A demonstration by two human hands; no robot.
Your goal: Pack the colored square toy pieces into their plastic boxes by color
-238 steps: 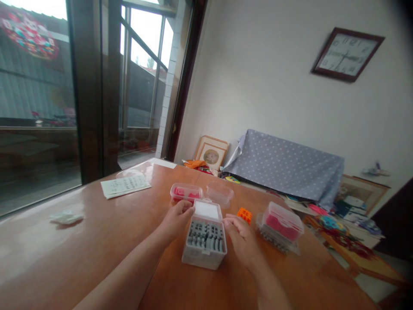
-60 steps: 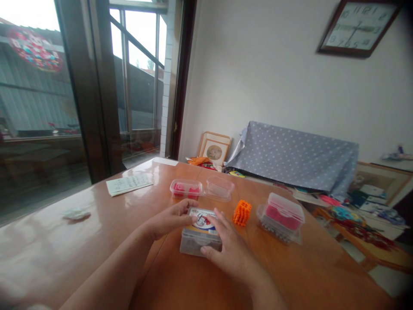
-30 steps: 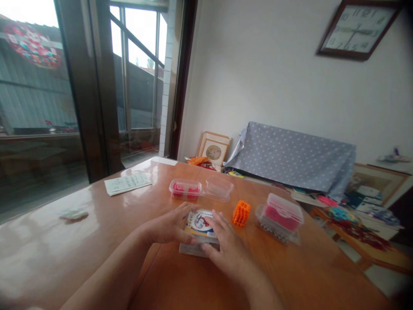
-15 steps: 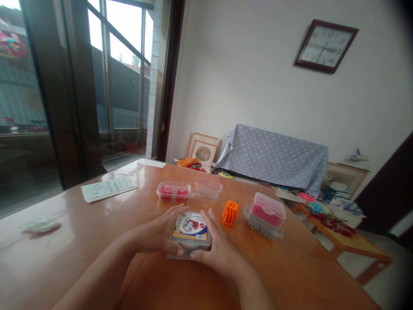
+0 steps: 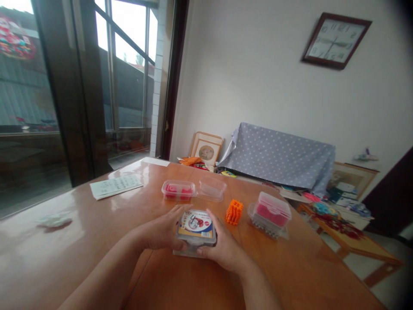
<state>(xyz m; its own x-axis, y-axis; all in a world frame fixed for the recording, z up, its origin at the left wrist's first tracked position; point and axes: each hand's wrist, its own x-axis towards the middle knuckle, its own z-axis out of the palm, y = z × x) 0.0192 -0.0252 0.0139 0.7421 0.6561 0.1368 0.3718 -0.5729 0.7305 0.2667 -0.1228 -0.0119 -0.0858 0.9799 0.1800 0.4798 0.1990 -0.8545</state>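
The left hand [image 5: 161, 230] and right hand [image 5: 222, 241] are spreading their fingers in wide curves along opposite sides of the box [image 5: 195, 236], both having hold of it, thumbs pressing at its near face. Several seconds ago its lid was standing open over grey pieces; now the lid is lying down and the label [image 5: 195, 220] is facing up, so those pieces are apparently being enclosed. A clear strip is showing beneath the box's near edge; whether it is the base or something separate, I cannot tell.

The box is sitting on the person's side of the bench [image 5: 177, 288], well in from its far edge. The marked 4 is reading roughly upright to the person. Its long axis is probably running from the person toward the far edge, though foreshortening is making that uncertain.

Farther out, the orange block [image 5: 234, 212] is standing just beyond the right hand, the stacked boxes [image 5: 274, 210] are resting toward the bench's right edge, and the tub [image 5: 165, 190] and clear cover [image 5: 212, 189] are lying toward its far edge.
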